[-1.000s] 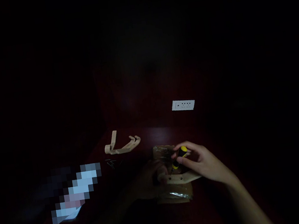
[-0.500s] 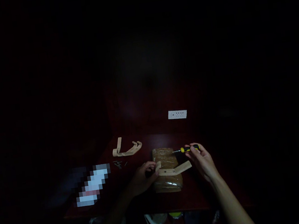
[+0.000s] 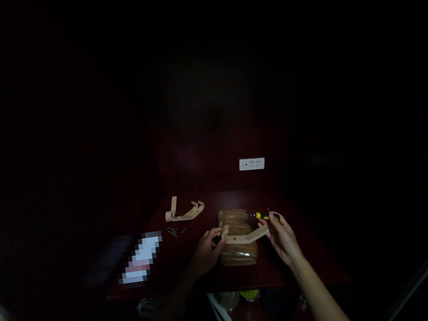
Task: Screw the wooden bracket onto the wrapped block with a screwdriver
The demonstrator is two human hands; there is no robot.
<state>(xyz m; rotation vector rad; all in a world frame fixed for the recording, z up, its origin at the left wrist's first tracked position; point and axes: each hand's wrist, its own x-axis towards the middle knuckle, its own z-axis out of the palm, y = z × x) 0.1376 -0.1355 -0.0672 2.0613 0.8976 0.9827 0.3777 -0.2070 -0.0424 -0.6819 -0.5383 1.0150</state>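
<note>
My left hand [image 3: 208, 252] pinches the curved left end of a pale wooden hook [image 3: 238, 240], a bent strip with small dark holes in its middle. Under the hook lies a brown block wrapped in clear plastic [image 3: 240, 257]. My right hand [image 3: 285, 238] is closed around a black-and-yellow screwdriver [image 3: 260, 215], whose shaft points left above the block's far part. Its fingertips are at the hook's raised right end; whether they touch it is hard to tell.
More pale wooden hook pieces [image 3: 186, 217] lie at the back left of the dark red table [image 3: 167, 284]. Several small screws [image 3: 173, 232] are scattered before them. A pixelated pale patch [image 3: 142, 258] is further left. A white socket panel [image 3: 251, 164] is on the back wall; jars [image 3: 250, 295] stand below the table.
My right hand with the screwdriver has come left and closer to the hook's right end. The left hand keeps its pinch. The whole view has shifted slightly.
</note>
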